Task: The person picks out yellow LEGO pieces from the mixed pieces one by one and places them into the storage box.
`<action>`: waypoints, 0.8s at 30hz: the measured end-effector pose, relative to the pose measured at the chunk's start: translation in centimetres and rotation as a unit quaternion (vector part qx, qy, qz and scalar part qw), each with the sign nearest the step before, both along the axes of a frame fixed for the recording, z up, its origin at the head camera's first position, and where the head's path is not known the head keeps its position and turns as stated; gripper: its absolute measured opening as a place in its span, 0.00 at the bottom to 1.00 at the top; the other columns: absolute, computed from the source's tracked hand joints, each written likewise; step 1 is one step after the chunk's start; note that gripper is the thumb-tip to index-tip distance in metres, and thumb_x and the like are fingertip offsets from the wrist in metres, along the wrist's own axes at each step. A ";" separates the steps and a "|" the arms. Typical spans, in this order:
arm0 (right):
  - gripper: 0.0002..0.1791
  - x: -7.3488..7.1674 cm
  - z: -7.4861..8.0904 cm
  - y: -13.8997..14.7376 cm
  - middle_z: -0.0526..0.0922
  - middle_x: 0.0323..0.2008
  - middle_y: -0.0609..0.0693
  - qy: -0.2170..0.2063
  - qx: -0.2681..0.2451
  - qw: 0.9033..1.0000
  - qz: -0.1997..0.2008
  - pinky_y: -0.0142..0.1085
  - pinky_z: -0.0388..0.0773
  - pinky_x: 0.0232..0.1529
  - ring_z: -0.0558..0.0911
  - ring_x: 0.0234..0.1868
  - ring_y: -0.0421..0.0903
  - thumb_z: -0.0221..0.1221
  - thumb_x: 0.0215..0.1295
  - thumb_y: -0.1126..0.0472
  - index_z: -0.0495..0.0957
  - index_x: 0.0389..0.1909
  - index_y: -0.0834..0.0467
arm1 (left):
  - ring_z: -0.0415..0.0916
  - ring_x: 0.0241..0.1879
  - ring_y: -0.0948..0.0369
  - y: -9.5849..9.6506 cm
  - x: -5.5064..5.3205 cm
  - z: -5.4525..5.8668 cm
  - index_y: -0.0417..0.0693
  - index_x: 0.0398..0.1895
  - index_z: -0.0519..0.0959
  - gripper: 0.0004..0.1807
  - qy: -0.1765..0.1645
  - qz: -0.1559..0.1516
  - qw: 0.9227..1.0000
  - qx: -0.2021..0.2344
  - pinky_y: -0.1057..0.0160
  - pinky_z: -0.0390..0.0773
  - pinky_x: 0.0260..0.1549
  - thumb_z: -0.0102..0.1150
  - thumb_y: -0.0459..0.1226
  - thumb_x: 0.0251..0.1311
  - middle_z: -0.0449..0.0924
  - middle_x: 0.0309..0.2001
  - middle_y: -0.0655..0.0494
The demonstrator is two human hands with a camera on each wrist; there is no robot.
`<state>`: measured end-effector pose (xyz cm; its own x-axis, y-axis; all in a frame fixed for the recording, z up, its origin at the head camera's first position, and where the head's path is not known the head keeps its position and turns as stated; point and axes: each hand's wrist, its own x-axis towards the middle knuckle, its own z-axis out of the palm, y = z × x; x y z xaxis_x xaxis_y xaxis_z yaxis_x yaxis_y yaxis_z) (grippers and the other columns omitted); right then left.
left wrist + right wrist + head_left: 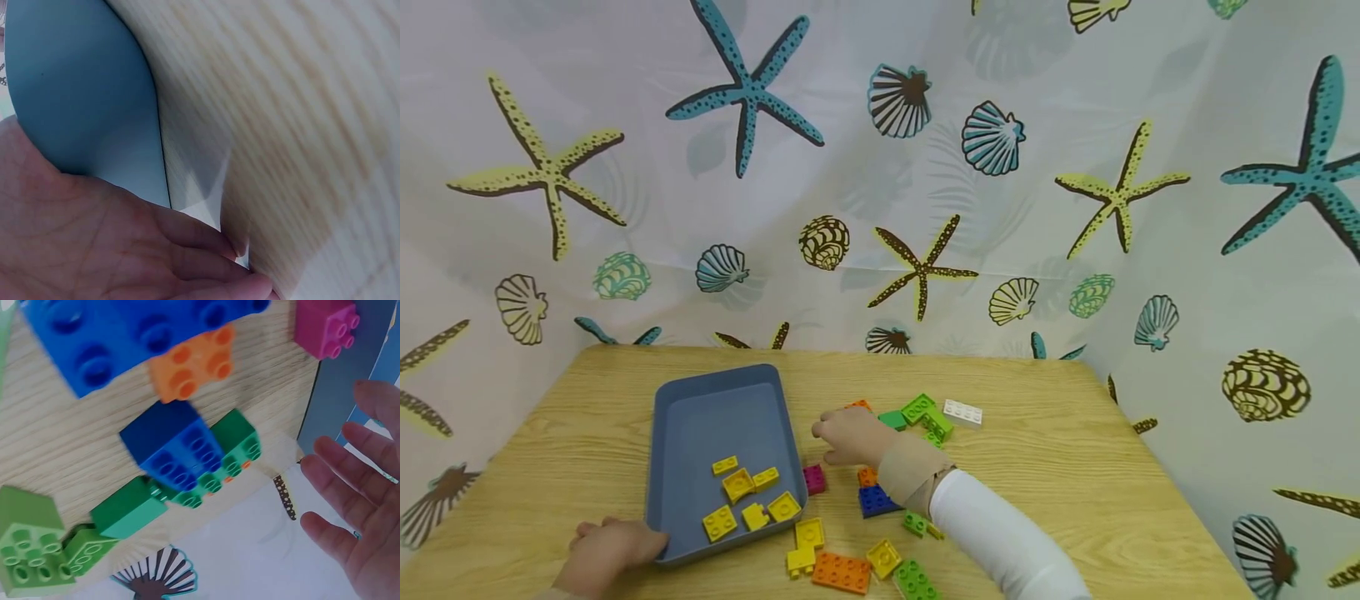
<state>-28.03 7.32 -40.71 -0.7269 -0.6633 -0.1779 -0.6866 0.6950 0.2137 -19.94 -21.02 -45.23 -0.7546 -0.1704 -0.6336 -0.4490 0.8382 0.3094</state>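
A grey-blue tray (718, 425) lies on the table, with several yellow toy bricks (720, 523) towards its near end. My left hand (617, 546) touches the tray's near left corner; in the left wrist view its fingers (206, 269) stretch out straight beside the tray wall (94, 94). Just past the tray's right side hovers my right hand (853, 437), holding nothing, its fingers (344, 481) spread and slightly bent. Below it, a magenta brick (814, 479) sits close to the tray's right wall.
Right of the tray lie a blue brick (876, 501), lime green bricks (936, 422) and a white brick (962, 413). Nearer me are an orange brick (841, 572), loose yellow bricks (809, 533) and a green brick (916, 581). A patterned curtain (850, 183) hangs behind the table.
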 end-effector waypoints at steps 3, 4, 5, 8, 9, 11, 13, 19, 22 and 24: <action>0.18 -0.1 -0.2 0.9 0.77 0.46 0.45 -0.011 0.005 1.000 -0.017 0.28 0.74 0.33 0.78 0.38 0.38 0.59 0.57 0.53 0.75 0.49 0.51 | 0.31 0.54 0.22 0.0 -0.1 -0.1 0.05 0.50 0.36 0.45 -0.003 0.012 1.000 0.005 0.37 0.41 0.56 0.43 0.42 0.53 0.29 0.49 0.06; 0.18 -0.1 -0.2 1.2 0.77 0.47 0.46 -0.016 0.006 1.000 -0.021 0.28 0.74 0.34 0.78 0.39 0.38 0.59 0.57 0.53 0.75 0.50 0.51 | 0.31 0.54 0.22 0.0 -0.1 -0.1 0.05 0.50 0.36 0.45 -0.003 0.012 1.000 0.005 0.37 0.41 0.56 0.43 0.42 0.53 0.29 0.49 0.06; 0.18 -0.1 -0.2 1.5 0.76 0.47 0.46 -0.021 0.005 0.999 -0.026 0.29 0.74 0.35 0.77 0.40 0.39 0.59 0.57 0.54 0.75 0.50 0.51 | 0.32 0.54 0.22 0.0 -0.1 -0.1 0.05 0.50 0.36 0.45 -0.004 0.010 1.000 0.004 0.37 0.41 0.56 0.43 0.43 0.53 0.29 0.49 0.06; 0.17 -0.1 -0.3 2.3 0.77 0.46 0.45 -0.034 -0.003 0.999 -0.034 0.30 0.74 0.37 0.77 0.41 0.39 0.59 0.57 0.55 0.75 0.49 0.52 | 0.32 0.54 0.22 0.0 -0.1 -0.1 0.05 0.50 0.36 0.46 -0.005 0.011 1.000 0.005 0.37 0.42 0.56 0.44 0.42 0.53 0.29 0.49 0.06; 0.18 -0.1 -0.4 2.5 0.77 0.46 0.45 -0.036 -0.004 0.999 -0.034 0.31 0.74 0.38 0.77 0.42 0.40 0.59 0.57 0.56 0.75 0.49 0.52 | 0.32 0.54 0.22 0.0 -0.1 -0.1 0.05 0.50 0.36 0.46 -0.005 0.009 1.000 0.006 0.37 0.42 0.56 0.43 0.42 0.53 0.29 0.49 0.06; 0.18 -0.1 -0.5 2.9 0.78 0.46 0.45 -0.039 -0.010 0.999 -0.034 0.33 0.74 0.38 0.77 0.42 0.41 0.59 0.56 0.57 0.75 0.49 0.52 | 0.32 0.53 0.22 0.0 -0.1 -0.1 0.05 0.50 0.36 0.46 -0.003 0.007 1.000 0.006 0.36 0.41 0.55 0.43 0.42 0.53 0.29 0.49 0.06; 0.19 -0.1 -0.7 3.0 0.77 0.47 0.46 -0.046 -0.016 0.998 -0.041 0.34 0.74 0.38 0.77 0.43 0.42 0.59 0.56 0.58 0.75 0.51 0.52 | 0.32 0.53 0.22 -0.1 -0.1 -0.1 0.05 0.50 0.35 0.46 -0.003 0.008 1.000 0.007 0.36 0.42 0.55 0.43 0.42 0.52 0.29 0.49 0.06; 0.20 0.2 -1.5 2.6 0.76 0.49 0.46 -0.073 -0.026 0.996 -0.051 0.31 0.74 0.38 0.77 0.43 0.41 0.61 0.55 0.57 0.75 0.50 0.52 | 0.33 0.54 0.22 -0.2 -0.1 -0.2 0.04 0.50 0.36 0.46 -0.005 0.007 1.000 0.007 0.37 0.41 0.56 0.44 0.42 0.52 0.30 0.49 0.06; 0.19 0.8 -1.8 2.3 0.75 0.49 0.45 -0.086 -0.027 0.995 -0.046 0.31 0.73 0.40 0.76 0.44 0.40 0.61 0.55 0.56 0.75 0.49 0.50 | 0.34 0.54 0.22 -0.2 -0.2 -0.2 0.04 0.50 0.37 0.45 -0.011 -0.001 1.000 0.004 0.37 0.42 0.55 0.43 0.42 0.53 0.31 0.49 0.06; 0.19 1.3 -2.1 2.1 0.76 0.47 0.44 -0.089 -0.027 0.995 -0.037 0.30 0.73 0.39 0.76 0.42 0.38 0.61 0.54 0.55 0.76 0.49 0.49 | 0.35 0.53 0.22 -0.2 -0.2 -0.1 0.04 0.49 0.38 0.45 -0.011 -0.011 1.000 0.001 0.36 0.44 0.55 0.43 0.43 0.53 0.32 0.48 0.05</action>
<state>-26.76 9.46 -42.78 -0.7337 -0.6220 -0.2737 -0.6574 0.7516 0.0540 -20.15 -21.24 -45.35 -0.7447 -0.1517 -0.6499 -0.4365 0.8474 0.3023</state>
